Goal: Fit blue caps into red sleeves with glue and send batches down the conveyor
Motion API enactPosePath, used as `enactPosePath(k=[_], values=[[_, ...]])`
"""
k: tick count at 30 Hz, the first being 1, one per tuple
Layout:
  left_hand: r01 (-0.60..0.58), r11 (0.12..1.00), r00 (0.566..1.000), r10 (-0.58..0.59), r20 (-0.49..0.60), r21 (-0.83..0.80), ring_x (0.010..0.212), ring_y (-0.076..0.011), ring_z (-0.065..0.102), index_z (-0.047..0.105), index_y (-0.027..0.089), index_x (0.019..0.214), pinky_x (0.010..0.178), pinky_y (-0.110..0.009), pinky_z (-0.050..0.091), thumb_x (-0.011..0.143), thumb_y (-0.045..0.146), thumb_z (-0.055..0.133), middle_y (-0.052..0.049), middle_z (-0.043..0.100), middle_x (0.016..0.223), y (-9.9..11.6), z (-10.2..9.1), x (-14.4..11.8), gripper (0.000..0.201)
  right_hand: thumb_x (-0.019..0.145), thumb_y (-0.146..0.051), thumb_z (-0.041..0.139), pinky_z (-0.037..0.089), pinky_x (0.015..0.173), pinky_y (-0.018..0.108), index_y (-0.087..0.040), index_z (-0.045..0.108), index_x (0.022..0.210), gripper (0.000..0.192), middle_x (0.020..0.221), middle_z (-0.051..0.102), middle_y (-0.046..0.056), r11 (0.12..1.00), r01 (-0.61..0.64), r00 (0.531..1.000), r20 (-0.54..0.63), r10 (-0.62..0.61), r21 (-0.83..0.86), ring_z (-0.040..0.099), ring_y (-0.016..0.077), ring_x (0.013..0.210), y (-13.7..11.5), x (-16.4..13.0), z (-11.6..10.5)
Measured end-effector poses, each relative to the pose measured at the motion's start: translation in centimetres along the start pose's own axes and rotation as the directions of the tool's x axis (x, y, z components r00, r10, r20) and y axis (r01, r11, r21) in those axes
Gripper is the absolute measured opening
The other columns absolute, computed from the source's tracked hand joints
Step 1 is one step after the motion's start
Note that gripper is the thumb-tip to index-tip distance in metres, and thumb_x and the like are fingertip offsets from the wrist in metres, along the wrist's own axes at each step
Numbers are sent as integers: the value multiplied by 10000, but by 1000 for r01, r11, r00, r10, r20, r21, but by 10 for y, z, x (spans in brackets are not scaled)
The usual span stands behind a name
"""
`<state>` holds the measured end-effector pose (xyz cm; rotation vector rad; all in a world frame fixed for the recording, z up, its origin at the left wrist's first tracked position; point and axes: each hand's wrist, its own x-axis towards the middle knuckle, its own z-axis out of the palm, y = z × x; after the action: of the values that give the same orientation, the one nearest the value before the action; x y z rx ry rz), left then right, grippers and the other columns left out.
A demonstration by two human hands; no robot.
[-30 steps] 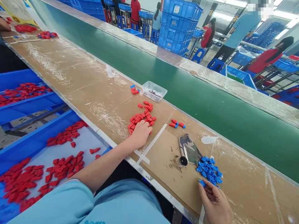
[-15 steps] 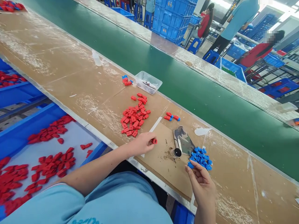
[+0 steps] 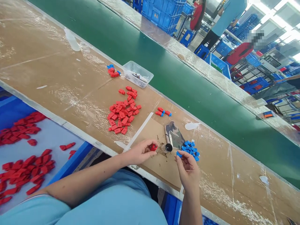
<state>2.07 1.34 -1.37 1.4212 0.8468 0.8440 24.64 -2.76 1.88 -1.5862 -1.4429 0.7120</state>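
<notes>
Between the thumb and fingers of my left hand [image 3: 142, 152] is a small red plastic part [image 3: 153, 147], held over the brown board. My right hand [image 3: 188, 170] pinches a small blue plastic part [image 3: 179, 154], just left of a heap of blue parts [image 3: 191, 149]. A small jar with a black cap [image 3: 168, 147] stands between the two hands, brown stains around it. Behind the jar lies a camouflage-patterned cloth piece [image 3: 175, 134]. A pile of loose red parts [image 3: 122, 115] sits left of the board, and several joined red-and-blue pieces [image 3: 163, 112] lie farther back.
A clear plastic tray [image 3: 138, 74] holding small items stands by the green conveyor belt [image 3: 164, 62]. Another small red-and-blue cluster [image 3: 113, 71] lies beside it. Blue bins of red parts [image 3: 25, 165] stand at lower left. Other people sit and stand beyond the belt.
My right hand has lifted a blue part from the heap and moved left. My left hand, still holding the red part, has come nearer the jar. The camera view has shifted right.
</notes>
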Motion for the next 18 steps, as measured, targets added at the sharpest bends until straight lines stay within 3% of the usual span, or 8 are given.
enactPosePath(k=[3, 6, 9, 14, 18], values=[[-21, 996, 998, 26, -51, 90, 773, -137, 555, 610, 171, 986, 689, -239, 501, 793, 143, 596, -61, 598, 993, -1, 3, 1, 196, 852, -373, 612, 582, 751, 323, -204, 689, 1008, 243, 971, 658, 104, 991, 90, 996, 16, -89, -101, 649, 185, 864, -7, 3, 1], [-79, 983, 996, 86, -35, 168, 843, -162, 570, 613, 185, 1011, 752, -269, 505, 853, 124, 504, -64, 626, 969, 1, 2, 0, 202, 876, -374, 576, 578, 725, 309, -209, 692, 1040, 259, 954, 680, 94, 959, 153, 988, 51, -145, -239, 657, 179, 825, -14, 7, 1], [-81, 987, 996, 87, -34, 141, 859, -165, 589, 592, 186, 1065, 759, -270, 512, 871, 107, 450, -64, 641, 959, 1, 2, -1, 253, 892, -366, 558, 564, 715, 304, -221, 692, 1014, 232, 889, 707, 63, 906, 219, 976, 94, -198, -361, 664, 174, 765, -18, 11, 0], [-84, 991, 994, 90, -56, 102, 803, -149, 571, 620, 170, 978, 698, -248, 505, 813, 154, 586, -65, 599, 972, -1, 2, 0, 169, 924, -330, 520, 542, 762, 305, -232, 707, 1027, 234, 919, 728, 54, 788, 405, 914, 180, -363, -464, 670, 187, 850, -19, 16, 0], [-31, 999, 997, 33, -63, 25, 793, -143, 577, 601, 171, 1017, 712, -255, 511, 797, 124, 592, -44, 600, 920, -4, 5, 0, 226, 933, -320, 515, 540, 763, 305, -231, 710, 1066, 252, 934, 730, 63, 756, 435, 899, 189, -396, -489, 673, 190, 857, -18, 17, 1]])
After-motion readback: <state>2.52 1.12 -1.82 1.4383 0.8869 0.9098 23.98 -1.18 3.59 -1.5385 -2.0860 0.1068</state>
